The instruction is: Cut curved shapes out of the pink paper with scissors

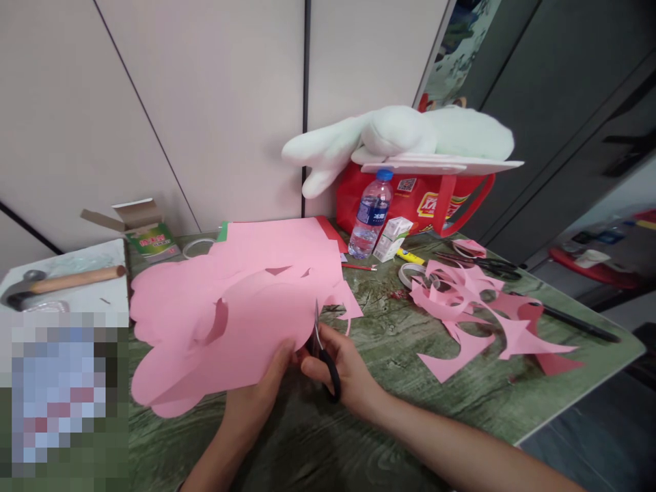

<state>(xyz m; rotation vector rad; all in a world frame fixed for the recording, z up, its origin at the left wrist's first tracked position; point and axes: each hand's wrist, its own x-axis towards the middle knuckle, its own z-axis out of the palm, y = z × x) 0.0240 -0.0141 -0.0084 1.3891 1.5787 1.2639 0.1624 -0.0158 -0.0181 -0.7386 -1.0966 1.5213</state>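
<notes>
Head view — black-handled scissors point(318, 342) at scalloped pink paper point(230, 321) — thin, matte

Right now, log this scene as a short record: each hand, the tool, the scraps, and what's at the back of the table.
Left hand: pinches the near edge of the pink sheet
Right hand: grip closed on black-handled scissors, blades at the sheet's edge
Scraps: pink offcuts lying to the right
Back of table: water bottle, small carton, red bag, plush toy above it
Far left: hammer
</notes>
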